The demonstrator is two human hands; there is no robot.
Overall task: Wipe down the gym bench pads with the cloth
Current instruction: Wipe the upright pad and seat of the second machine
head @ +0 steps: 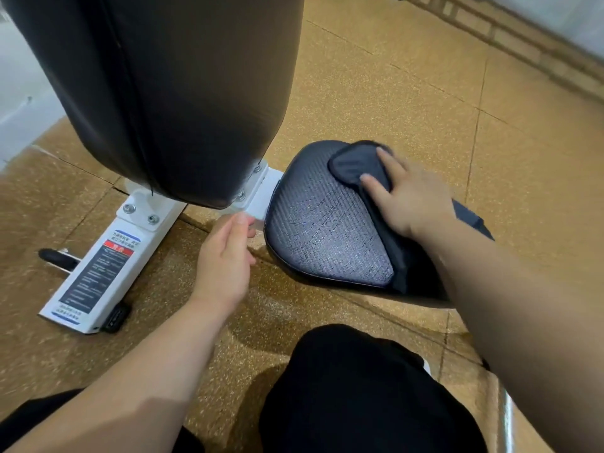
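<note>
Seat pad under wipe, right hand on cloth, left hand at frame.

The right hand (408,197) lies flat with fingers spread on a dark cloth (362,165), pressing it onto the far right part of the seat pad (320,230); the cloth trails back along the pad's right edge beneath the wrist. The seat pad's textured surface shows a pale sheen across its near middle. The left hand (225,259) is loosely curled, thumb tip touching the white frame bracket (258,197) just left of the seat pad; it pinches nothing visible. The large black back pad (183,93) rises at far left, above the white base rail (108,256), which carries a printed warning label (98,269). Tan speckled floor (392,76) surrounds the equipment. The person's dark-clothed knee (353,387) sits near centre.
</note>
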